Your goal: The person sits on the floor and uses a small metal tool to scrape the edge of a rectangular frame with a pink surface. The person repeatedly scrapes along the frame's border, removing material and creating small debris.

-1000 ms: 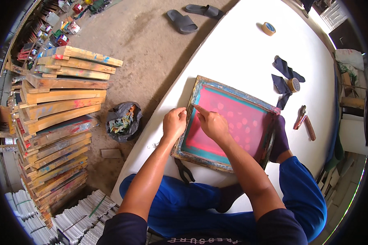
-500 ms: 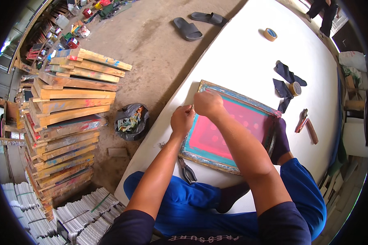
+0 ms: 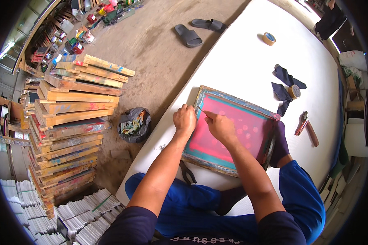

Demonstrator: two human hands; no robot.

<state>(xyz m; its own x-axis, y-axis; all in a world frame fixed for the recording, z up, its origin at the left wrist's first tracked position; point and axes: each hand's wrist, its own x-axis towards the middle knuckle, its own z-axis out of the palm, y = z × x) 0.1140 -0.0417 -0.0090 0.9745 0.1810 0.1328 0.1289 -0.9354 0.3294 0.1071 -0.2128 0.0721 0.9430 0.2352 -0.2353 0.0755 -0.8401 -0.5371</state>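
Screen-printing frame (image 3: pixel 240 102) lies at an angle on the white desk (image 3: pixel 233 53), directly before the seated person. Its mesh (image 3: pixel 249 122) is pink with a teal border and pale round marks.

Condition of hands: the left hand (image 3: pixel 185 118) is curled in at the left rail (image 3: pixel 200 94), apparently touching it; whether anything is gripped inside cannot be determined. The right hand (image 3: pixel 220 125) is over the mesh, thumb and forefinger narrowed on what appears to be a thin dark implement (image 3: pixel 202 110), its tip directed at the same rail. Exact type not established.

Principal hazard, in my judgement: slippage of that tip. Excess force, or a shallow angle against the worn rail, could send it into the mesh and tear it, or into the left hand, which sits just beside the point of work.

Secondary hazard: the frame could pivot. No clamp is visible; the only other apparent bracing is a socked foot (image 3: pixel 280 145) at the right-hand end, and uneven pressure could defeat it.

Minor findings: dark-handled pliers (image 3: pixel 185 170) lie against or partly beneath the near edge, unclear which; if beneath, they could rock the frame. Loose wiry bits (image 3: pixel 161 148) near the desk's left edge could snag the mesh if dragged across it.
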